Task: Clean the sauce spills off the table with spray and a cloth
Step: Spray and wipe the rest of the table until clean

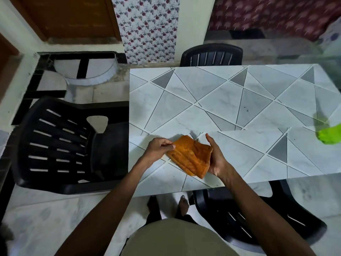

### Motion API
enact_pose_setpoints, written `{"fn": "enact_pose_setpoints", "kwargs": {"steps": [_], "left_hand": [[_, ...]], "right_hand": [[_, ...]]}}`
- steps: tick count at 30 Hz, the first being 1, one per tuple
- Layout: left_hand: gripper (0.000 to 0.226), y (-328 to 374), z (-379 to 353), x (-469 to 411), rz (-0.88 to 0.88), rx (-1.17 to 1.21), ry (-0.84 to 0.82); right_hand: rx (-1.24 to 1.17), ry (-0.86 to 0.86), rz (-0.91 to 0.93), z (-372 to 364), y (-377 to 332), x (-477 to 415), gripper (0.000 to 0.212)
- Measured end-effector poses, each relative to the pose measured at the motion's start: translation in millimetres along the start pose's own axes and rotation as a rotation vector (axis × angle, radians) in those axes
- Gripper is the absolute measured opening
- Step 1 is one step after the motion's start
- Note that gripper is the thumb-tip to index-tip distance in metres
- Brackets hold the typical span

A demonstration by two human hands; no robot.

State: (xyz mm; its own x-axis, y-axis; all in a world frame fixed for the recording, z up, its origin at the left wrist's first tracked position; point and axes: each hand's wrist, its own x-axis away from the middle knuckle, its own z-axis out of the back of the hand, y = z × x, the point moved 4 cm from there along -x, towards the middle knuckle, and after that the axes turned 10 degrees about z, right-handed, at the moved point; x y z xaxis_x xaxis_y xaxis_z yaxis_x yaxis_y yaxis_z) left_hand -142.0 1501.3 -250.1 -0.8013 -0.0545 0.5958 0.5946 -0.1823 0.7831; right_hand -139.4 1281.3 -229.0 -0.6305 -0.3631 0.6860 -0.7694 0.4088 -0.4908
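An orange cloth (190,156), folded into a rough rectangle, lies at the near left part of the table (230,100), which has a white and grey triangle pattern. My left hand (159,146) pinches the cloth's left edge. My right hand (216,157) holds the cloth's right edge, palm against it, fingers pointing away from me. A bright green object (330,134), blurred and cut off by the frame, sits at the table's right edge. No sauce spill is plain on the tabletop; two tiny dark specks (245,108) show mid-table.
A black plastic chair (60,143) stands at the table's left end. Another black chair (211,55) is at the far side, and a third (249,218) is at the near side by my right. My feet (168,204) show under the table edge.
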Motion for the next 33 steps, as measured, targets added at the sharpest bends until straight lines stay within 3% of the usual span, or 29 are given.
{"fn": "enact_pose_setpoints", "kwargs": {"steps": [3, 7, 12, 13, 15, 18, 21, 28, 33], "left_hand": [[0.021, 1, -15, -3, 0.019, 0.044, 0.061], [0.017, -3, -33, -7, 0.021, 0.026, 0.159], [0.024, -17, -30, -7, -0.074, -0.383, 0.319], [0.023, -19, -23, -3, -0.127, -0.449, 0.380], [0.026, -24, -8, 5, -0.253, -0.618, 0.486], [0.041, -43, 14, 15, -0.292, -0.762, 0.535], [0.068, -65, 29, 25, -0.160, -0.805, 0.456], [0.111, -114, 50, 50, -0.046, -0.860, 0.389], [0.119, -136, 49, 73, -0.015, -0.754, 0.366]], "right_hand": [[0.325, 0.093, 0.136, 22, -13, -8, 0.054], [0.805, 0.381, 0.363, 40, -28, -13, 0.037], [1.860, 0.497, 0.666, 33, -28, -18, 0.052], [1.923, 0.443, 0.809, 25, -26, -17, 0.051], [1.983, 0.154, 0.998, 12, -15, -20, 0.054], [2.283, -0.335, 0.863, 14, 16, -44, 0.074], [2.322, -0.393, 0.775, 20, 22, -64, 0.075], [2.158, -0.021, 0.794, -25, 10, -110, 0.070], [2.146, -0.228, 0.879, -101, 59, -145, 0.080]]}}
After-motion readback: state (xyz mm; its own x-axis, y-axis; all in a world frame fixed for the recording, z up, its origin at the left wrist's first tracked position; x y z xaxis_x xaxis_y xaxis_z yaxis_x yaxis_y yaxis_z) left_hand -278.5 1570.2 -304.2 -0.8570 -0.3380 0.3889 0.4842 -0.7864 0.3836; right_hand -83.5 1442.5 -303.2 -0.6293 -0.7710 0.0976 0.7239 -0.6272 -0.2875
